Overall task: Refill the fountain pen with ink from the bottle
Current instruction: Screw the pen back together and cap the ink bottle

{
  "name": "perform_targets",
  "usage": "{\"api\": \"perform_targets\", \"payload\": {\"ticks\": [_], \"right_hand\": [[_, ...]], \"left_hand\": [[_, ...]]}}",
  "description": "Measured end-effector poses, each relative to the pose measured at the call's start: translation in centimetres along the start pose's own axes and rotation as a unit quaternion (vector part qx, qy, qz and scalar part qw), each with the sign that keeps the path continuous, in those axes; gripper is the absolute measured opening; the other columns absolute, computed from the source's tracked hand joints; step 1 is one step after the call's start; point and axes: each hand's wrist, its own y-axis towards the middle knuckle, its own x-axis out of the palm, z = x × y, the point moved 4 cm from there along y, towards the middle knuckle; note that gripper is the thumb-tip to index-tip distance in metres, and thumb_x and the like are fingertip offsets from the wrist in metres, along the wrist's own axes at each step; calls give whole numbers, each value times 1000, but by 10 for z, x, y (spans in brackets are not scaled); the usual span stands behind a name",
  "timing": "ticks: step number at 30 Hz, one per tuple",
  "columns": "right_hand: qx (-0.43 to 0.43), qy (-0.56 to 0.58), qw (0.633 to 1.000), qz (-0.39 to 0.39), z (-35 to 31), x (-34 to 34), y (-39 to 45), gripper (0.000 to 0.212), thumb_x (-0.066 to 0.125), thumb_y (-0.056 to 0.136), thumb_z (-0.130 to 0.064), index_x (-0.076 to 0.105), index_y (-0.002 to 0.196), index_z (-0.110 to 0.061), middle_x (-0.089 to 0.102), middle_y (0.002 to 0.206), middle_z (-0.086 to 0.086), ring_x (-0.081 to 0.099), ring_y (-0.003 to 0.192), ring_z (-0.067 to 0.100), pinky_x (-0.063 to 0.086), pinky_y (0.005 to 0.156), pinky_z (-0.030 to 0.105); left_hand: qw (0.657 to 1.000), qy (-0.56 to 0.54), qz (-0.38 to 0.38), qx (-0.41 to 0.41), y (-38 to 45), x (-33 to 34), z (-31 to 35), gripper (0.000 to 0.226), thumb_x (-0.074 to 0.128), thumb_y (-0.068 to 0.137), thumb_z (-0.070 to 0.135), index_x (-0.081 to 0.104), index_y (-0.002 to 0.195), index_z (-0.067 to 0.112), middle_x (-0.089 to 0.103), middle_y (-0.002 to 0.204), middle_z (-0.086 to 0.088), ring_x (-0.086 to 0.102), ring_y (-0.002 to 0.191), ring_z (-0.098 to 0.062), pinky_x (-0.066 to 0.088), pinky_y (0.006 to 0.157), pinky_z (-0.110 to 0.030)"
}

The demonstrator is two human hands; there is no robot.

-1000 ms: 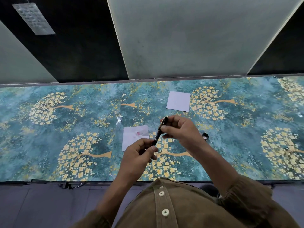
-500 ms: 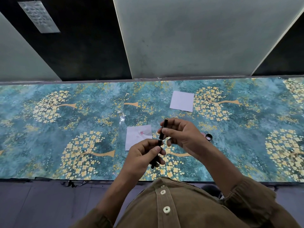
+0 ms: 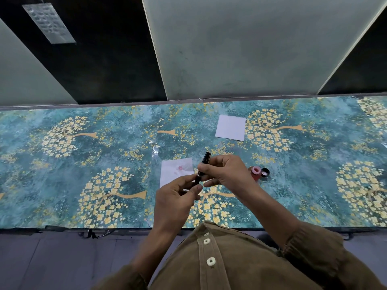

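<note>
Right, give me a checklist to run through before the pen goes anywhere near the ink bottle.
1. Pen held firmly: ok, left hand grips its lower end, right hand pinches the upper part.
2. Ink bottle open: ok, its black cap lies beside it.
3. Bottle upright on the table: ok.
4. Pen opened for filling: cannot tell, the hands hide the joint.
5. Blotting tissue within reach: ok, already stained pink.
6. Clean paper at hand: ok.
</note>
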Motion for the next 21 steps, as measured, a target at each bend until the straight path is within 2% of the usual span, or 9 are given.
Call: {"api": "perform_targets", "payload": {"ticks": [5,11,16,18,19,21], "right_hand": [[18,-18,999,34,6,1,-3,13,78,82,-11,72,79,0,74,70,14,72,61,21,62,60,32],[21,-35,997,71,11,-1,-10,18,79,83,-11,72,82,5,75,73,20,75,65,27,64,65,40],[34,-55,994,91,37,-8,-8,12,79,82,-13,75,80,-2,74,72,16,74,69,28,63,70,43],[44,-70,993,90,51,-12,-4,12,79,81,-12,75,79,-2,74,72,16,74,73,31,63,72,48],[50,-83,991,91,55,-14,-2,12,80,81,-13,75,77,-3,74,71,15,74,74,31,63,71,49],[72,-121,985,102,66,-22,12,12,79,82,-13,73,79,-4,74,73,13,75,74,29,64,67,43]], "left_hand": [[999,40,14,29,-3,6,-2,28,77,84,8,76,112,15,79,89,3,75,66,-13,53,57,-16],[994,89,19,54,-5,12,-12,25,78,85,21,77,109,26,79,87,9,75,71,-10,61,66,-40],[994,106,-7,8,2,25,-24,22,77,85,26,74,106,33,77,83,7,74,66,-8,61,67,-42],[991,126,-31,-14,7,31,-28,23,76,85,27,72,108,29,76,83,7,72,65,-6,61,65,-38],[989,136,-48,-27,9,34,-29,24,76,85,28,70,108,26,76,85,8,71,64,-5,59,62,-30],[982,164,-72,-59,14,38,-32,29,77,85,32,64,110,27,73,94,11,69,71,-4,50,60,-17]]}}
